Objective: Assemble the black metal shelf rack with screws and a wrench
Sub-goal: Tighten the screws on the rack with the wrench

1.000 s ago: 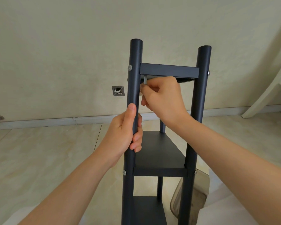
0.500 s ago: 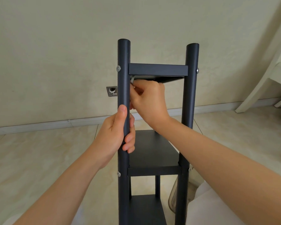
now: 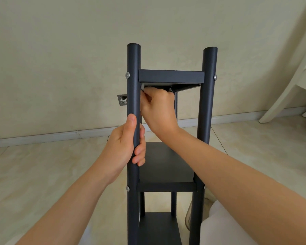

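The black metal shelf rack point(image 3: 208, 106) stands upright in front of me, with three shelves between round posts. My left hand point(image 3: 125, 144) grips the near left post below the top shelf point(image 3: 171, 76). My right hand point(image 3: 157, 106) is under the top shelf, fingers curled round a small silver wrench point(image 3: 142, 87) whose tip shows against the left post. Silver screw heads point(image 3: 127, 75) sit on the posts at the shelf joints; another screw point(image 3: 170, 89) shows under the top shelf.
A pale wall with a square metal plate point(image 3: 122, 99) is behind the rack. White furniture legs point(image 3: 286, 96) lean at the right. A clear plastic container point(image 3: 188, 218) lies on the tiled floor by the right post. My white-clad knee point(image 3: 224, 225) is at the lower right.
The rack has shifted left in view as my head moved. My right hand has slid left and up under the top shelf, toward the left post. The left hand keeps its grip.
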Demonstrator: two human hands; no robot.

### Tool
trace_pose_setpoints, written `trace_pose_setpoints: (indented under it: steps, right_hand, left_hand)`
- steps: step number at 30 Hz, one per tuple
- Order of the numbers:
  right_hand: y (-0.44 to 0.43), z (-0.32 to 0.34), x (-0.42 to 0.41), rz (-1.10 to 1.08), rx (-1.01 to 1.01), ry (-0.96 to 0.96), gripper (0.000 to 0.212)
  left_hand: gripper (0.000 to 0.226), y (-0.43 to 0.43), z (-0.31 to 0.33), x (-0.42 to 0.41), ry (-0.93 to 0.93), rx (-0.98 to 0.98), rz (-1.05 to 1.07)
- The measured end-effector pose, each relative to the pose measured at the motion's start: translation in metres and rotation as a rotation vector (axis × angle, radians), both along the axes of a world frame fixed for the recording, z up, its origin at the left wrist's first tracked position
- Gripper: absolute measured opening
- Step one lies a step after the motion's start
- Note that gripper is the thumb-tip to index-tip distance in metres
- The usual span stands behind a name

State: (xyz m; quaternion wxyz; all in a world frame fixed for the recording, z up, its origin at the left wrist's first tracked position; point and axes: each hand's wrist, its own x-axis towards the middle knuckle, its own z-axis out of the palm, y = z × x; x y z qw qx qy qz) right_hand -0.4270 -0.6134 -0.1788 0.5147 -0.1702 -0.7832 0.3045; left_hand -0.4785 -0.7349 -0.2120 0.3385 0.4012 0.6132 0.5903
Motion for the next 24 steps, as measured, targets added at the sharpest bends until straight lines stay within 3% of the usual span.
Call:
trace_pose_setpoints:
  steps: [4, 7, 14, 17, 24]
  right_hand:
    - [-0.004, -0.002, 0.011, -0.121, -0.030, -0.511, 0.042]
    - [-0.010, 0.002, 0.027, -0.113, -0.011, -0.633, 0.037]
    - [-0.017, 0.016, 0.066, -0.198, 0.250, -0.680, 0.044]
    - [-0.012, 0.018, 0.077, -0.271, 0.332, -0.627, 0.037]
    - [0.025, 0.013, 0.090, -0.270, 0.069, -0.507, 0.029]
  left_hand:
    - [0.062, 0.001, 0.000, -0.003, -0.001, 0.010, 0.013]
    - [0.062, 0.001, 0.000, -0.007, 0.024, 0.008, 0.045]
    - [0.068, 0.005, 0.001, -0.019, 0.059, -0.015, 0.114]
    - [0.065, 0.008, 0.003, -0.024, 0.058, -0.012, 0.121]
    - [0.062, 0.014, 0.003, -0.027, 0.020, -0.007, 0.118]
